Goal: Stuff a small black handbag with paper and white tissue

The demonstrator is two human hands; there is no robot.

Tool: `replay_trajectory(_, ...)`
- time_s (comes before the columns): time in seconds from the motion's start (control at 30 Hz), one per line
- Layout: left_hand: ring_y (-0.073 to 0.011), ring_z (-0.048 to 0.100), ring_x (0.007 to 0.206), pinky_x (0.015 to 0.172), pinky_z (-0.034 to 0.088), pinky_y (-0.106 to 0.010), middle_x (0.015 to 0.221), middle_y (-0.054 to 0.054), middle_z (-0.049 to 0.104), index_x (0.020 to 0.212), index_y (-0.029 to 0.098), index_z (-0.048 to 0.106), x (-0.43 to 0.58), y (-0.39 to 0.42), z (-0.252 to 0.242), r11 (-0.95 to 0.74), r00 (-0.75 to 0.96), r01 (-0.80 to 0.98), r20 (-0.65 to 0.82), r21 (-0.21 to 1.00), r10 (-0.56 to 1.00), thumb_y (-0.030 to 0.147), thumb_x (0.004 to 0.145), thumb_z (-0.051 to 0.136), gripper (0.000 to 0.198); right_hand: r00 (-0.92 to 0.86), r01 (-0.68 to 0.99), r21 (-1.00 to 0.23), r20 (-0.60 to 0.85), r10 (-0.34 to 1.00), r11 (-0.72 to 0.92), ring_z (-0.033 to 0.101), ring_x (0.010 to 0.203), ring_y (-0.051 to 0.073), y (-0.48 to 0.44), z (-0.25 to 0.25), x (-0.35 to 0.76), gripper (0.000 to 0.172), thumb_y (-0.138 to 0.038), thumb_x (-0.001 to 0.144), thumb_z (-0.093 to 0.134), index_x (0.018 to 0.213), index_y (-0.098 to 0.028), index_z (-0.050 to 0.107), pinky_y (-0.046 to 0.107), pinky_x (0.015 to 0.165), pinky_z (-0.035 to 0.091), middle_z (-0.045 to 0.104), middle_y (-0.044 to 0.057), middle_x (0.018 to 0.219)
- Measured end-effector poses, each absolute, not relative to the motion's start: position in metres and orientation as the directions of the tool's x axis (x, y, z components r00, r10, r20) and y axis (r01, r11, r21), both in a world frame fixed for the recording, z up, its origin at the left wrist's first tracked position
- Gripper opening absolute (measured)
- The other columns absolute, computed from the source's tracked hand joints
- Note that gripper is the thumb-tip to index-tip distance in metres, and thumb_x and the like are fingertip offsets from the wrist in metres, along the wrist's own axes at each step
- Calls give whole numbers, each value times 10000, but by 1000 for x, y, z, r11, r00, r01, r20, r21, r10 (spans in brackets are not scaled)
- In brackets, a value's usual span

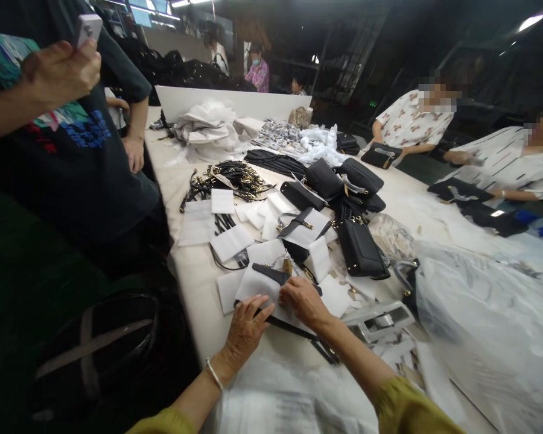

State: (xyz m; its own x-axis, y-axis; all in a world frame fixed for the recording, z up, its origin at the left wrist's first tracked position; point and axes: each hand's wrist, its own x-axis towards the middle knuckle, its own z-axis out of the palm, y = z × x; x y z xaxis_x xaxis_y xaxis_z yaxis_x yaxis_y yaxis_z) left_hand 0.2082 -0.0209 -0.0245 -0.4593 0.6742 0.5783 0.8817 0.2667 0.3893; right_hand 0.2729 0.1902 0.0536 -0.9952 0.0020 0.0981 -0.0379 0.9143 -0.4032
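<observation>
Both my hands rest on a small black handbag (271,275) partly wrapped in white foam sheet (257,286) near the table's front edge. My left hand (247,328) lies on the wrapped bag with its fingers pressed down on the foam. My right hand (304,299) is curled over the bag's right side, fingers pinching the foam near a gold clasp (288,264). A black strap (308,337) runs out from under my hands toward the right.
More black handbags (361,248) and foam squares (231,241) cover the white table (194,277), with straps (235,175) further back. Clear plastic bags (479,313) lie right. A person holding a phone (88,27) stands left; other people sit at the far right.
</observation>
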Motion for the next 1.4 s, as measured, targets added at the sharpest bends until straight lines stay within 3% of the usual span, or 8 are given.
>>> replay_trajectory(0.3, -238, 543, 1167, 971, 461, -394, 1256, -49, 631, 1225, 262, 608, 210, -20, -19, 273, -477, 872, 578, 406, 662, 4, 823, 604, 478, -876, -459, -77, 208, -436, 885, 524, 859, 196, 203, 69, 254, 152, -194, 982, 498, 897, -208, 624, 366, 779, 416, 650, 53, 1018)
replay_trajectory(0.5, -223, 534, 1176, 992, 441, -375, 1253, -35, 633, 1242, 277, 612, 211, -20, -20, 266, -494, 859, 572, 438, 655, 50, 838, 631, 465, -957, -181, -430, 283, -59, 884, 454, 1305, 311, 188, 49, 273, 474, -405, 898, 660, 1305, -208, 520, 538, 1072, 411, 565, 148, 1339)
replay_trajectory(0.63, -219, 546, 1172, 993, 440, -371, 1248, -34, 641, 1217, 282, 631, 211, -19, -21, 263, -502, 853, 571, 451, 649, 54, 846, 615, 436, -959, -106, -503, 279, 45, 858, 456, 1336, 293, 194, 30, 283, 343, -330, 928, 611, 1256, -236, 578, 522, 1093, 436, 563, 131, 1365)
replay_trajectory(0.77, -229, 558, 1168, 993, 451, -389, 1242, -46, 644, 1228, 279, 625, 207, -18, -21, 262, -516, 842, 560, 472, 649, 77, 859, 592, 422, -883, 17, -475, 405, 236, 880, 412, 1370, 325, 193, 36, 281, 557, -377, 889, 664, 1395, -233, 483, 556, 1108, 408, 440, 158, 1487)
replay_trajectory(0.97, -242, 572, 1127, 963, 491, -410, 1184, -76, 645, 1156, 239, 626, 206, -25, -17, 181, -479, 843, 552, 507, 683, 203, 918, 586, 243, -697, 212, -605, 456, 553, 767, 601, 1022, 275, 190, 38, 279, 170, -350, 945, 563, 988, -204, 639, 466, 924, 491, 660, 110, 1021)
replay_trajectory(1.13, -211, 586, 1112, 963, 520, -366, 1175, -69, 627, 1156, 243, 607, 201, -38, 6, 103, -471, 811, 537, 576, 700, 282, 973, 517, 208, -895, 334, -529, 81, 438, 780, 641, 978, 299, 200, 44, 272, 288, -311, 823, 740, 1084, -217, 664, 464, 864, 504, 701, 99, 1055)
replay_trajectory(1.3, -209, 532, 1226, 1057, 467, -378, 1273, -82, 570, 1249, 242, 571, 171, -36, 52, 279, -712, 696, 584, 662, 391, 245, 986, 482, 277, -929, -166, -386, 371, -12, 908, 613, 997, 240, 172, 83, 305, 40, -220, 926, 603, 945, -227, 638, 460, 952, 453, 692, 64, 1075)
replay_trajectory(1.4, -212, 592, 1133, 1012, 493, -384, 1180, -61, 651, 1216, 246, 615, 157, -24, 60, 258, -729, 632, 448, 730, 518, 267, 972, 510, 266, -904, -385, -332, 324, -279, 861, 621, 903, 183, 144, 104, 336, 173, -135, 968, 476, 1014, -224, 617, 353, 828, 487, 707, 36, 1051)
